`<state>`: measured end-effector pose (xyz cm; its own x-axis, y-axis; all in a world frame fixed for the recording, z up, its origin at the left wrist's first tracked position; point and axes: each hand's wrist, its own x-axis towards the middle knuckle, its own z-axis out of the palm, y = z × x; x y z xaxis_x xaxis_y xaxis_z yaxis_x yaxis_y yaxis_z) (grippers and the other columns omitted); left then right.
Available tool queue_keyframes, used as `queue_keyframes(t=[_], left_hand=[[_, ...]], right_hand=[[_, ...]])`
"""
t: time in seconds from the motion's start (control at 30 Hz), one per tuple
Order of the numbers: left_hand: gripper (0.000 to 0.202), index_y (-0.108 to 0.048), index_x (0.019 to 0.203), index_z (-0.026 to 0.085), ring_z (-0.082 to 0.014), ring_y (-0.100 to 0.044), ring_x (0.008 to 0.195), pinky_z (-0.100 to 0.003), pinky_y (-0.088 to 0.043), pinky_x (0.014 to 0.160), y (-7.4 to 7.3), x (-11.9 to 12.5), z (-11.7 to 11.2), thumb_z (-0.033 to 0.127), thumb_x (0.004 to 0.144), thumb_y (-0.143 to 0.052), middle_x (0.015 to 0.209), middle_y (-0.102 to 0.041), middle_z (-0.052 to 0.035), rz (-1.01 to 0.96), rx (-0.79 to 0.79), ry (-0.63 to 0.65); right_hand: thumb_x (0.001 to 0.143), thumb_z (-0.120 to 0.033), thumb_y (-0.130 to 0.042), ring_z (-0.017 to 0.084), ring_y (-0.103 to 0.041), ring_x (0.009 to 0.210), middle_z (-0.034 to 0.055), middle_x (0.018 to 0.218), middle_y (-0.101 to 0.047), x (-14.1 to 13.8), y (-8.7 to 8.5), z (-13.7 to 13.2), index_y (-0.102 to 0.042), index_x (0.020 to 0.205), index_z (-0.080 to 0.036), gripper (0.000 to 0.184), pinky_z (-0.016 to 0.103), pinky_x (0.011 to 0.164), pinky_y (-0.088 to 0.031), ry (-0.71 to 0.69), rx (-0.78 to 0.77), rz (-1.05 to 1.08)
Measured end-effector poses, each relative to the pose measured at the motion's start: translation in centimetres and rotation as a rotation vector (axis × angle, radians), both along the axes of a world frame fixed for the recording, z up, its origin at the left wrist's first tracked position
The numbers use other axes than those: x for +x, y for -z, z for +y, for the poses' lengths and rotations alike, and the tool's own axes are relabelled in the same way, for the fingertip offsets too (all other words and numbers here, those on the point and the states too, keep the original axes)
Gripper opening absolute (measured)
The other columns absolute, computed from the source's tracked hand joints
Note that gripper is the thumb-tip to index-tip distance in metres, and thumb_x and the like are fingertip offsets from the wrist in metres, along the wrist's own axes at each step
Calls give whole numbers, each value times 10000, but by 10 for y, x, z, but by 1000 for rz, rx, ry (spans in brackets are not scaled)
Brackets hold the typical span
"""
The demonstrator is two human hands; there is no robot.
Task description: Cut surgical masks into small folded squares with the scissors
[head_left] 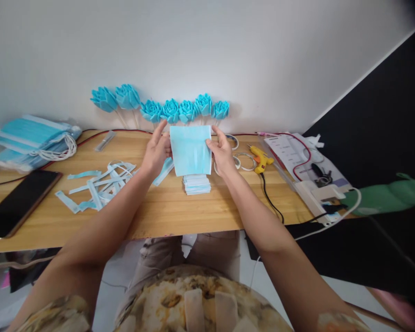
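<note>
An unfolded blue face mask sheet [191, 150], without ear loops, is held upright above the table between my two hands. My left hand [157, 150] grips its left edge, the fingers partly hidden behind it. On the opposite edge, my right hand [222, 151] pinches the sheet with the thumb in front. Just below the sheet lies a stack of small blue and white mask pieces [197, 184]. A cut mask strip [163, 171] rests beside my left wrist. Rolls of tape [233, 162] lie near my right hand, partly covered by it.
Several blue flowers [171, 110] on sticks lean at the wall. Cut strips [98, 186], a phone [20, 203] and a pile of masks [34, 138] are at left. To the right are a yellow glue gun [262, 159] with its cord, papers [297, 157] and a power strip [321, 200].
</note>
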<state>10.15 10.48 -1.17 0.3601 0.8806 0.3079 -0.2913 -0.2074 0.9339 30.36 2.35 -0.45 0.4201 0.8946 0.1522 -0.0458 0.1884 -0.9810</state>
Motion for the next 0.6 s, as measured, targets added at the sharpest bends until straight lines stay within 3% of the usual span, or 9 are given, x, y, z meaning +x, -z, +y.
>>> queue_keyframes(t=[0.07,0.17,0.27,0.43,0.6], left_hand=[[757,-467,1545,316,-162,-638,608,-317,-548,636,-6,0,-5,644,893,-669,691,-631,21,-2,-37,60],[677,-649,1400,331,-142,-606,576,-291,-535,585,-12,-1,-12,551,784,-822,678,-630,32,53,-31,139],[536,-768,1238,305,-170,-648,661,-317,-559,635,-13,-1,-16,434,730,-883,728,-689,11,128,-21,164],[332,-838,1027,237,-212,-700,901,-354,-576,813,-13,-1,-14,357,719,-860,987,-798,-31,127,-22,-1],[298,-843,988,240,-199,-695,878,-336,-568,800,-14,-3,-9,361,716,-849,1006,-804,-33,92,3,-82]], right_hand=[[686,-653,-794,216,-643,751,-31,735,-623,2,1,2,-469,1509,-297,955,374,739,-537,37,-1,8],[671,-695,-779,219,-662,825,-9,836,-677,6,4,6,-442,1526,-297,1002,360,752,-542,52,3,23],[687,-705,-769,202,-663,832,1,890,-701,6,1,5,-499,1477,-315,921,341,745,-546,32,8,30],[742,-702,-743,145,-636,694,-28,796,-679,1,-14,-5,-611,1312,-327,695,280,627,-523,-79,-4,75],[656,-551,-879,126,-612,674,-45,749,-662,-3,-19,-11,-685,1053,-280,519,263,627,-514,-238,-39,59]])
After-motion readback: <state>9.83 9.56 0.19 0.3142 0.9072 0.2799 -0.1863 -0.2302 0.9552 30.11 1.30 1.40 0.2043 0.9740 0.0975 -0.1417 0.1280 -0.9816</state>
